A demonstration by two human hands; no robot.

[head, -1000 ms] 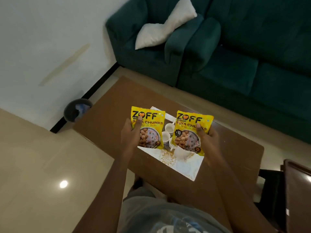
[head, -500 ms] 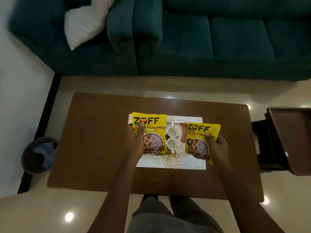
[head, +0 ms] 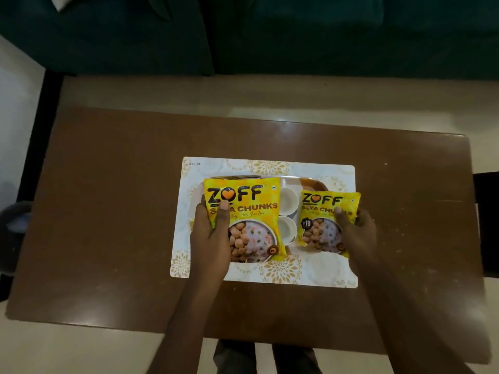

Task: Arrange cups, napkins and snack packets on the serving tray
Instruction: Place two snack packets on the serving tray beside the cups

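Note:
Two yellow snack packets are held over the tray. My left hand [head: 209, 233] grips the left snack packet [head: 248, 211] with the thumb on its front. My right hand [head: 356, 230] grips the smaller-looking right snack packet [head: 324, 217] at its right side. Between the packets show two white cups [head: 287, 214], one behind the other, standing on the serving tray [head: 290, 180]. A brown thing [head: 310, 183] peeks out behind the right packet. The tray lies on a white placemat with gold flowers [head: 270, 271]. Napkins are not clearly visible.
The placemat lies in the middle of a brown wooden table [head: 108, 211]. A dark green sofa [head: 270, 33] stands beyond the table. A dark bin [head: 13, 228] is on the floor at the left. A dark piece of furniture [head: 488, 211] edges in at the right.
The view has tilted down and come closer over the table. Both packets have come lower toward the tray, the right one further to the right.

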